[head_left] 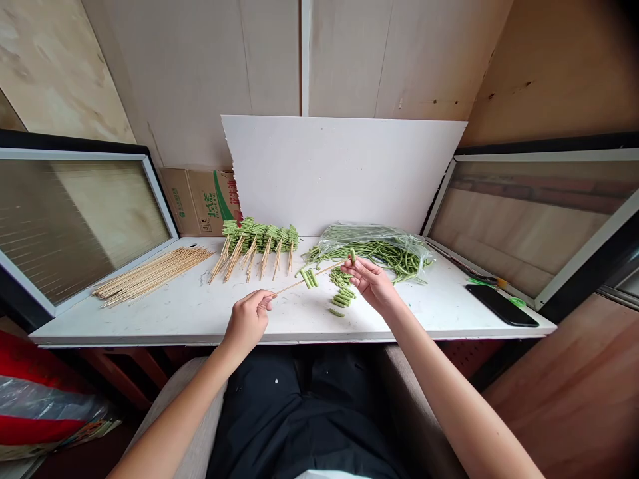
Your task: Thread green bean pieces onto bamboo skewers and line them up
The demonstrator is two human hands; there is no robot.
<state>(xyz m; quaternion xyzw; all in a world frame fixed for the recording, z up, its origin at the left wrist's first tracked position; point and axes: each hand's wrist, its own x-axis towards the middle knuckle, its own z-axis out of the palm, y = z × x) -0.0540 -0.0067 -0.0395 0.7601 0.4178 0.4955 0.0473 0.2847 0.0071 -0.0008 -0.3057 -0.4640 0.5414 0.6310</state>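
Note:
My left hand (pixel 249 318) is closed on the near end of a thin wooden skewer (pixel 290 287), which slants up to the right. Several short green bean pieces (pixel 309 278) are threaded crosswise on it. In my right hand (pixel 369 281) a single cut green bean piece (pixel 353 255) is pinched between the fingers, close to the skewer's far tip. Below that hand lies a loose pile of cut bean pieces (pixel 343 297) on the white table. Long uncut green beans (pixel 394 256) rest behind it, partly inside a clear plastic bag (pixel 372 234).
Finished bean skewers (pixel 259 238) are stacked at the back left, sticks pointing toward me. Bare skewers (pixel 152 273) lie farther left. A cardboard box (pixel 197 199) stands behind. At right are a black phone (pixel 502 305) and scissors (pixel 474 271). A white board (pixel 344 173) backs the table.

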